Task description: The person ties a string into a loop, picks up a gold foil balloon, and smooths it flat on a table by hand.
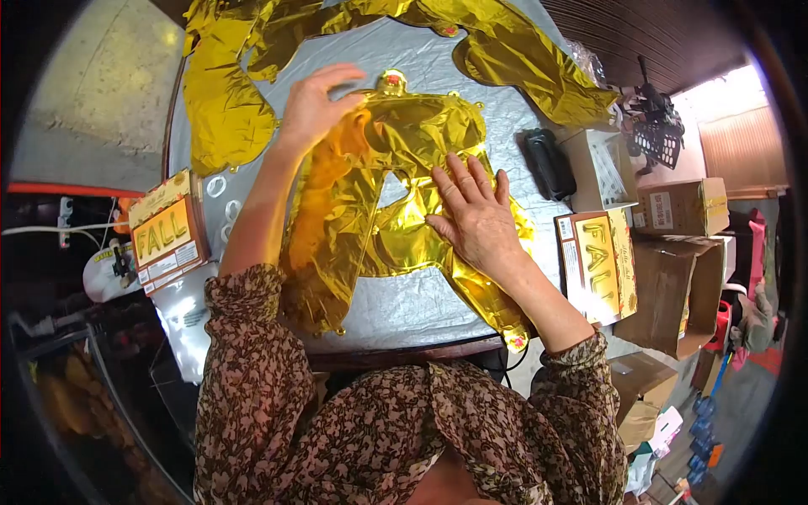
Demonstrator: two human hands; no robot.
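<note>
A shiny gold foil balloon (404, 126), uninflated and shaped like the letter A, lies spread on the silver-covered table (404, 313) in front of me. Its small triangular opening shows the cover beneath. My right hand (475, 206) rests flat on the balloon's right side with its fingers spread. At the balloon's upper left corner is my left hand (316, 105), thumb and fingers apart and curved, with nothing seen between them. Small red-marked tabs stand out at the balloon's top and at its lower right tip.
More gold foil balloons (223, 101) lie along the table's back and left. Printed "FALL" packages (166, 234) sit at both sides, with white rings (216, 186) near the left one. To the right are a black pouch (545, 164), a white box (593, 172) and cardboard boxes (661, 290).
</note>
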